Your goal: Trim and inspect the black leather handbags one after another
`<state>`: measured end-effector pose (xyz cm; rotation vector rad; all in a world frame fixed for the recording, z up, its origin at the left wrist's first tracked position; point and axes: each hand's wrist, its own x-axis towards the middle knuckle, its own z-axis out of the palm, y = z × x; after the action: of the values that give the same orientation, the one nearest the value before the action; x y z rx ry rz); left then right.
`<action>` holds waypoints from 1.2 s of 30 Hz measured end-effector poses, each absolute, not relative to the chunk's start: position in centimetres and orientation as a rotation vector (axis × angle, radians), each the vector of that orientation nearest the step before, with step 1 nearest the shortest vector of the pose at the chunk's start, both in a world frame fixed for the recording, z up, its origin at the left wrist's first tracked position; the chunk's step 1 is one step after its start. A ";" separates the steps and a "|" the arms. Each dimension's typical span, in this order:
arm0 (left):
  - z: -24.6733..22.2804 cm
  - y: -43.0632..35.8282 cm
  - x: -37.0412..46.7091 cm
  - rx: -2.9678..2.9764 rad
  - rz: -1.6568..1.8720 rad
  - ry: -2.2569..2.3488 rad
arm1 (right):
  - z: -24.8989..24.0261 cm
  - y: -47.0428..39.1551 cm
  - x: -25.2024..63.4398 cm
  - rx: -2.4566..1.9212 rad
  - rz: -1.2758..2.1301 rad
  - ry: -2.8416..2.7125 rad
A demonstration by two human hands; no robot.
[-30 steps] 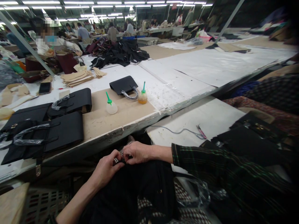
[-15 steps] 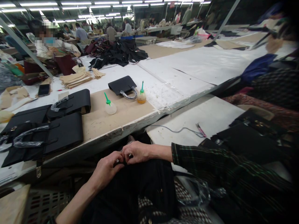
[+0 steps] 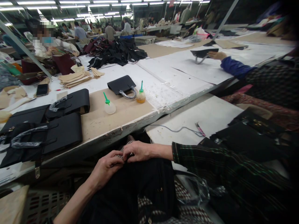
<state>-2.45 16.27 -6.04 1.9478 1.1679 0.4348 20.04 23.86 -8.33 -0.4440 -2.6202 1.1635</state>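
A black handbag (image 3: 149, 183) lies across my lap over checked cloth, with a small gold-coloured metal piece showing on it. At its far edge my left hand (image 3: 108, 165) pinches the black material. My right hand (image 3: 137, 151) is beside it, fingertips touching or nearly touching the left ones and curled on the same edge. The fingers hide exactly what is pinched between them. A clear plastic-wrapped handle (image 3: 196, 188) shows to the right of the bag, under my plaid sleeve.
Black handbags (image 3: 63, 132) lie on the table at left, another handbag (image 3: 121, 85) beyond. Nearby stand a white squeeze bottle (image 3: 110, 107) and an amber-filled bottle (image 3: 140, 97). A pink-handled tool (image 3: 200, 129) lies on the side table. A co-worker's hand (image 3: 217, 55) holds a black bag at right.
At right, a co-worker's blue-sleeved arm has reached out over the table with a black bag in the hand. My hands have stayed at the bag's edge, fingers shifting slightly.
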 end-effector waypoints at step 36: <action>-5.2 15.5 -2.5 1.939 0.532 1.334 | -6.4 24.1 17.4 -0.238 0.781 -3.013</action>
<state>-2.51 15.54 -5.22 1.9389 1.3343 0.5324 17.43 24.06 -6.37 -0.2381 -3.0129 0.7810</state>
